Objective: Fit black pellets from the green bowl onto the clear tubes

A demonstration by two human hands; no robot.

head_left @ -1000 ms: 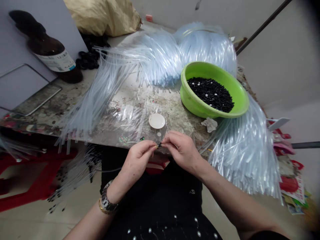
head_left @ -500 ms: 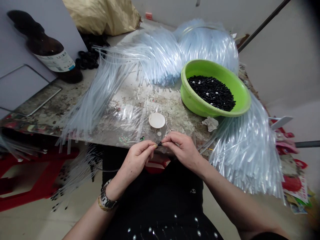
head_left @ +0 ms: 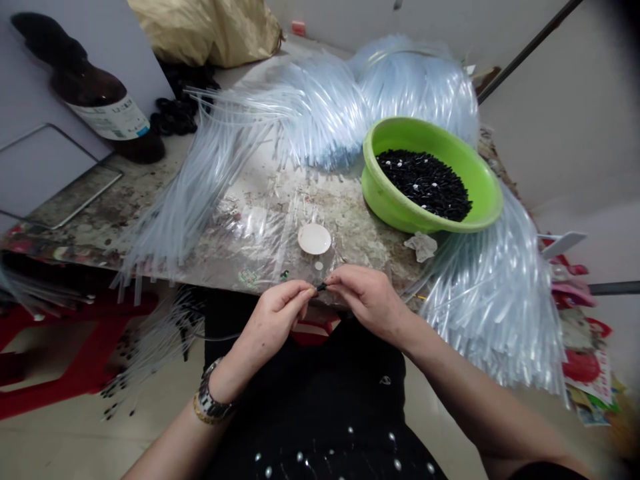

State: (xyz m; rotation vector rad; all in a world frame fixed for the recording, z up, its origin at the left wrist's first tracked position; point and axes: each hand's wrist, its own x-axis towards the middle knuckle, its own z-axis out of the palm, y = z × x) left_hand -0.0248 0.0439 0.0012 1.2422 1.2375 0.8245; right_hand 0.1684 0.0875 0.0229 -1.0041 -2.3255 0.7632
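At the near table edge, my left hand [head_left: 280, 313] is closed on a thin clear plastic tube [head_left: 223, 338], whose tail runs out to the left behind the wrist. My right hand [head_left: 363, 293] pinches a small black fitting [head_left: 321, 287] between thumb and fingers. Tube end and fitting meet between the fingertips; how deeply they are joined is hidden. Just beyond the hands lies a round white dish [head_left: 315, 239]. To the right, a green basin [head_left: 380, 200] holds many similar small black pieces [head_left: 425, 183].
Bundles of clear tubing lie at the back [head_left: 320, 107], at the left [head_left: 185, 187] and over the right edge [head_left: 495, 300]. A brown bottle [head_left: 107, 107] stands back left near a wire frame [head_left: 90, 193]. Crumpled film [head_left: 421, 247] lies by the basin. A red stool [head_left: 75, 360] is below left.
My right hand has shifted very slightly to the right, and more of the black fitting shows between the fingertips. The left hand stays nearly still.
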